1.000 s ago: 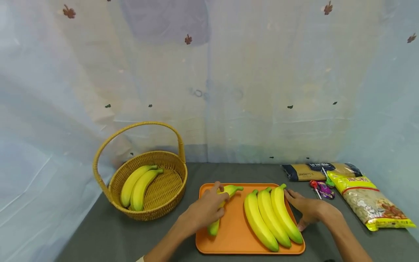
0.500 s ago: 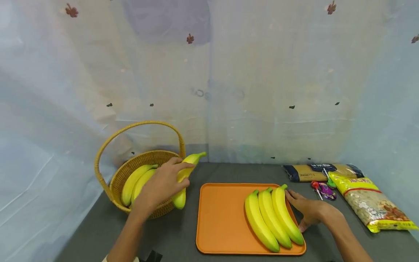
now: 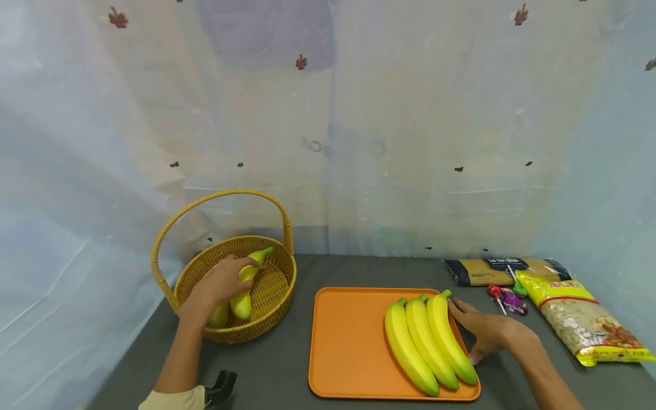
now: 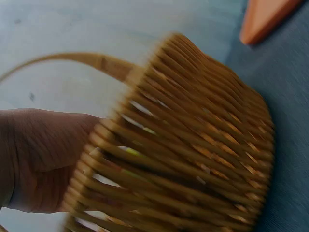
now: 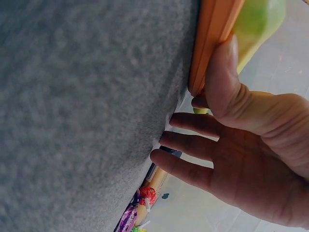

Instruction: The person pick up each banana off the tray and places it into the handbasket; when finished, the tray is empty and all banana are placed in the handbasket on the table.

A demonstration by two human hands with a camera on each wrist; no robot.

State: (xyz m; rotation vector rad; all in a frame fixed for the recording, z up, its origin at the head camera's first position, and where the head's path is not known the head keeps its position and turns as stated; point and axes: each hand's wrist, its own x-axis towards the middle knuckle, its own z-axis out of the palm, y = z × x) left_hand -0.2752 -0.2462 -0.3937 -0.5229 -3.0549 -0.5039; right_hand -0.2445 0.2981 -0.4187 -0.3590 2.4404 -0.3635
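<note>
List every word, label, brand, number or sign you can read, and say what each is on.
"SPAGHETTI": on the pasta packet; the brand above it and the small mark after it are too unclear to read.
Yellow bag: printing visible, too small and slanted to read.
Purple wrapper: any lettering too small to read.
Bananas, basket and tray: no lettering that I can see.

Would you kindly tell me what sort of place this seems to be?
Probably a staged indoor demonstration area: a pale printed sheet hangs behind everything like a backdrop, and an orange tray and wicker basket sit in front of it.
</note>
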